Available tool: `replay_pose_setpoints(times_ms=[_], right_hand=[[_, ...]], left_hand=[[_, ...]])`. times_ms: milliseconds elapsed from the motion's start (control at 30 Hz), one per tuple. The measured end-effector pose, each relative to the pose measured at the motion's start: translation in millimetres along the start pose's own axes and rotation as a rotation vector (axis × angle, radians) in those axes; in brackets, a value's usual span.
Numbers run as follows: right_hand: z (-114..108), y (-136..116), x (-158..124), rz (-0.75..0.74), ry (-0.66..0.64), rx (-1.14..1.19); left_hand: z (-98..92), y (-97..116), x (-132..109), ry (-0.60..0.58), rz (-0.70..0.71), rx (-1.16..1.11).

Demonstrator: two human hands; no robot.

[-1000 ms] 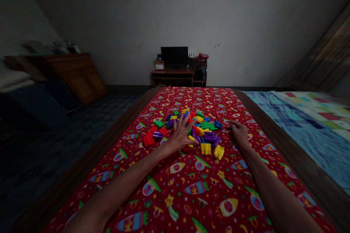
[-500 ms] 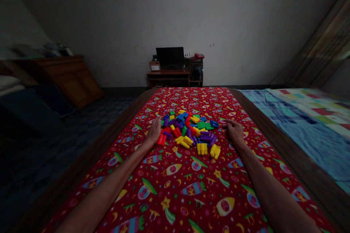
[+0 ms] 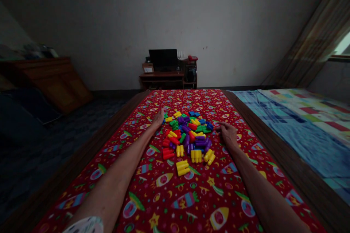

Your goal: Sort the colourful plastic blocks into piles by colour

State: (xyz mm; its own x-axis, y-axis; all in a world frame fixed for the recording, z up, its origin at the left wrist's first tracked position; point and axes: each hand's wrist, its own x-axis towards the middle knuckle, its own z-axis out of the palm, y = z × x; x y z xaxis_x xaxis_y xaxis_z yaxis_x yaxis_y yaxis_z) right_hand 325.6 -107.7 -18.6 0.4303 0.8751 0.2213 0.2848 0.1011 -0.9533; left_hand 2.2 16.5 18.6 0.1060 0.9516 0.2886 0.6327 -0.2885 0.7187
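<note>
Basically, block pile [image 3: 187, 140] sits btwn L hand [image 3: 158, 119] & R hand [image 3: 228, 133].
L hand's edge-on, fingers pointing away along pile's left side; can't tell how far open or if it has anything. R hand's loosely half-curled, nothing visible in it; blue block [image 3: 209, 126] lies just left of its fingertips, so R's nearer that one. Closest yellow block [image 3: 183, 168] lies personward of both hands' fingers, apart from pile, pegs running crosswise.
</note>
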Motion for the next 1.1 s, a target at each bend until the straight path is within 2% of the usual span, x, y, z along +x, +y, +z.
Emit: replay_pose_setpoints(times_ms=[67, 200, 300, 400, 533, 633, 700, 767, 833, 867, 967, 1000, 1033, 1100], right_hand=[[0.4, -0.5, -0.1, 0.025, 0.007, 0.021], [-0.5, -4.0, -0.5, 0.035, 0.023, 0.027], [-1.1, -5.5, 0.0, 0.027, 0.038, 0.019], [-0.5, -5.4, 0.4, 0.042, 0.051, 0.052], [1.6, -3.0, 0.5, 0.051, 0.063, 0.115], [2.9, 0.0, 1.5, 0.046, 0.076, 0.123], [3.2, 1.2, 2.3, 0.035, 0.089, 0.115], [3.2, 0.9, 2.7, 0.021, 0.112, 0.104], [2.8, -0.9, 2.7, 0.018, 0.137, 0.1], [2.5, -2.2, 2.5, 0.022, 0.145, 0.098], [1.7, -6.1, 1.5, 0.026, 0.141, 0.079], [1.4, -7.0, 1.2, 0.017, 0.135, 0.07], [1.1, -7.5, 0.9, 0.006, 0.129, 0.063], [0.5, -7.0, 0.8, -0.004, 0.121, 0.057]], left_hand=[[13.4, 2.3, 7.7, -0.103, 0.023, -0.022], [35.6, 16.4, 0.3, -0.28, 0.15, -0.093], [37.8, 28.1, 3.1, -0.306, 0.209, -0.142], [45.6, 44.2, 25.9, -0.33, 0.268, -0.049], [80.4, 71.3, 53.7, -0.55, 0.339, 0.013], [100.3, 84.9, 49.5, -0.717, 0.401, 0.033], [99.3, 88.8, 37.5, -0.798, 0.477, 0.09], [87.3, 91.8, 21.5, -0.852, 0.572, 0.175], [69.8, 98.2, 0.3, -0.842, 0.659, 0.26], [61.1, 103.6, -13.4, -0.8, 0.696, 0.298], [44.4, 127.6, -70.1, -0.482, 0.811, 0.424], [43.2, 136.6, -92.7, -0.454, 0.887, 0.439], [44.3, 144.9, -115.3, -0.474, 0.991, 0.433], [52.3, 156.9, -154.4, -0.583, 1.222, 0.407]])
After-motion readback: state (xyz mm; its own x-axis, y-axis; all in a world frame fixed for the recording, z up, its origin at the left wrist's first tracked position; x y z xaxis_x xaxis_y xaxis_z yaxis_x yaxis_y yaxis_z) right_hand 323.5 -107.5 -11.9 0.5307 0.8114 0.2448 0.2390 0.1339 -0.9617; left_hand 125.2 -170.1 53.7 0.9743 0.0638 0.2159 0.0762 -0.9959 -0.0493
